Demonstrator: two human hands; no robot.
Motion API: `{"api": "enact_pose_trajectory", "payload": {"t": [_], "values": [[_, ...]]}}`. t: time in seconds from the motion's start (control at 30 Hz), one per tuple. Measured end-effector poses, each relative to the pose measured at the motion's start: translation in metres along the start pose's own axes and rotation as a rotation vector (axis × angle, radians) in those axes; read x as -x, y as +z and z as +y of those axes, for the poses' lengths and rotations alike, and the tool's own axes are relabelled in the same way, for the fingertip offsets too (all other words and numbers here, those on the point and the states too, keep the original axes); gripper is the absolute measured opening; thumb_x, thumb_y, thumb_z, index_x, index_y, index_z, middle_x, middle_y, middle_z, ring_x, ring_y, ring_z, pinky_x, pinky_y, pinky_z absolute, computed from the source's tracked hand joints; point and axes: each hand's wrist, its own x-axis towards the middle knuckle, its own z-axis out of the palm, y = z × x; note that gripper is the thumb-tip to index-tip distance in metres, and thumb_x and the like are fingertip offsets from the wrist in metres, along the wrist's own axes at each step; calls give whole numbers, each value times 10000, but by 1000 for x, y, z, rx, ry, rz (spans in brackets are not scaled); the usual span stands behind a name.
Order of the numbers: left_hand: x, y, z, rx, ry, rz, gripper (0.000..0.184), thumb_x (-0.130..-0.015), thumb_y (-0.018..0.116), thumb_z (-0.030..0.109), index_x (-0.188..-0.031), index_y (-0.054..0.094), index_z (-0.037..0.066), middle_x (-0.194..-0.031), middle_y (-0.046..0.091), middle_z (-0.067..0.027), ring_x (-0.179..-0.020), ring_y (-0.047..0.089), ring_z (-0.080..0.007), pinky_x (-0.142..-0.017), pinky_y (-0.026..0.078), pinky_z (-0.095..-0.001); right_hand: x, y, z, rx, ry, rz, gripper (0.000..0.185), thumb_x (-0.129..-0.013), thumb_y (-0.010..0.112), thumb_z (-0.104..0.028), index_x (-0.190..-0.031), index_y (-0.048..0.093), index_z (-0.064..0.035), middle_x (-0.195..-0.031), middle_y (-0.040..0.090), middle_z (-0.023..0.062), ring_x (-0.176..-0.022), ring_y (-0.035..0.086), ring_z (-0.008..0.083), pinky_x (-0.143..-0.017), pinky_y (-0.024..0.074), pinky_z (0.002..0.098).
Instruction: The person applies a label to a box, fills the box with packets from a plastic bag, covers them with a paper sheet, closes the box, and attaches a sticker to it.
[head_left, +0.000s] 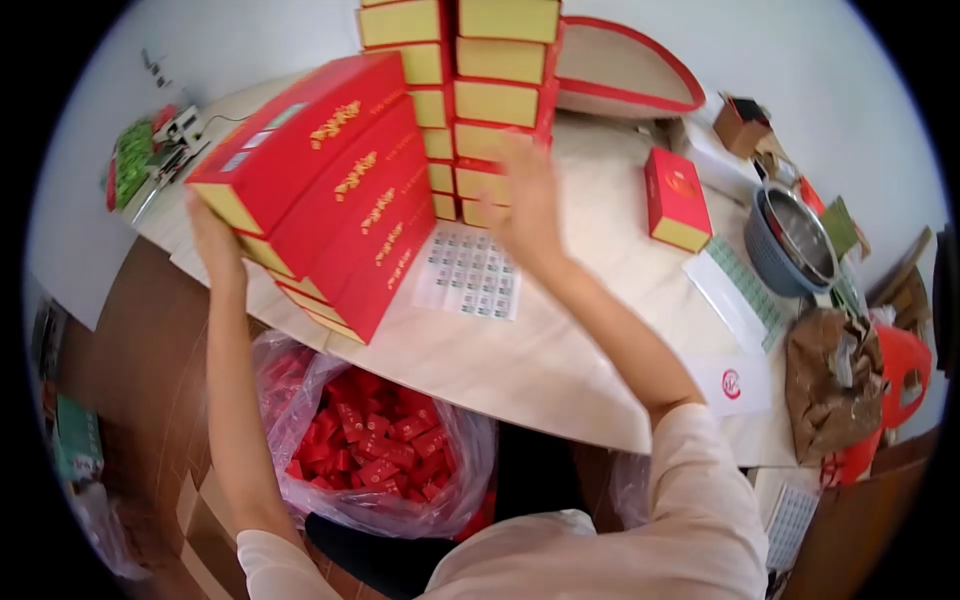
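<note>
A tilted stack of several red boxes (350, 190) with yellow ends and gold lettering stands at the table's left front. My left hand (215, 240) is against the yellow ends on its left side, the fingers partly hidden by the boxes. My right hand (525, 200) is raised, blurred, its fingers apart, in front of the tall stacks of red and yellow boxes (500, 98); nothing shows in it. A sheet of small green-and-white labels (475, 272) lies on the table between the tilted stack and my right forearm.
A single red box (678, 200) lies right of centre on the table (590, 330). Beyond it are a label sheet (740, 285), a basin with a strainer (795, 240) and a brown bag (835, 385). Below the front edge sits a plastic bag (470, 460) of small red packets.
</note>
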Motion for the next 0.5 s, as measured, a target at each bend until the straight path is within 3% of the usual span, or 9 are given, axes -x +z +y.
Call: {"api": "enact_pose_trajectory", "payload": {"t": [0.03, 0.07, 0.17, 0.2, 0.23, 0.3, 0.37, 0.5], "values": [[7, 7, 10, 7, -39, 48, 586, -1010, 295, 478, -1322, 463, 12, -1263, 538, -114, -1123, 513, -202, -987, 371, -321, 5, -12, 48, 184, 6, 65, 540, -788, 673, -203, -1271, 492, -45, -1323, 480, 192, -1249, 408, 382, -1056, 299, 494], [9, 9, 11, 26, -30, 75, 585, -1011, 296, 473, -1324, 460, 7, -1257, 542, -115, -1119, 518, -199, -982, 377, -317, 10, -30, 94, 441, 4, 81, 549, -786, 690, -251, -1256, 499, -40, -1319, 476, 206, -1248, 405, 388, -1046, 309, 498], [10, 10, 1, 100, -47, 115, 585, -1015, 291, 460, -1326, 455, -8, -1251, 549, -116, -1111, 527, -192, -972, 389, -309, 25, -90, 202, 916, 489, -70, 801, -710, 729, -501, -1320, 447, -64, -1399, 351, 288, -1307, 318, 445, -1083, 247, 534], [13, 8, -2, 112, -74, 119, 583, -1018, 283, 456, -1327, 454, -8, -1253, 548, -114, -1112, 527, -192, -970, 391, -310, 28, -107, 224, 943, 771, -178, 965, -651, 741, -583, -1384, 372, -75, -1443, 288, 279, -1347, 271, 428, -1094, 234, 522], [17, 8, -3, 125, -98, 123, 580, -1020, 275, 452, -1327, 453, -7, -1255, 547, -113, -1113, 528, -191, -969, 393, -311, 32, -121, 238, 947, 780, -179, 965, -651, 741, -583, -1384, 372, -75, -1443, 288, 279, -1347, 271, 428, -1094, 234, 522], [43, 13, 1, 17, -135, 160, 580, -1020, 248, 454, -1306, 467, 0, -1257, 541, -115, -1161, 503, -198, -1006, 360, -321, 41, -143, 262, 998, 1262, -499, 1196, -560, 719, -718, -1467, 250, -97, -1463, 305, 226, -1352, 285, 411, -1083, 267, 501], [70, 3, -12, -57, 31, 136, 568, -1016, 255, 441, -1325, 429, -3, -1300, 503, -126, -1211, 466, -208, -1039, 330, -349, 58, -149, 323, 927, 1354, -543, 1240, -528, 702, -757, -1479, 229, -118, -1479, 284, 219, -1363, 270, 410, -1089, 265, 489], [152, -12, 3, -127, -6, 295, 477, -1005, 330, 346, -1350, 378, 19, -1352, 444, -146, -1242, 432, -235, -1059, 309, -373, 50, -156, 304, 862, 1449, -669, 1284, -495, 653, -826, -1491, 214, -145, -1487, 285, 217, -1375, 256, 415, -1099, 263, 469]]}}
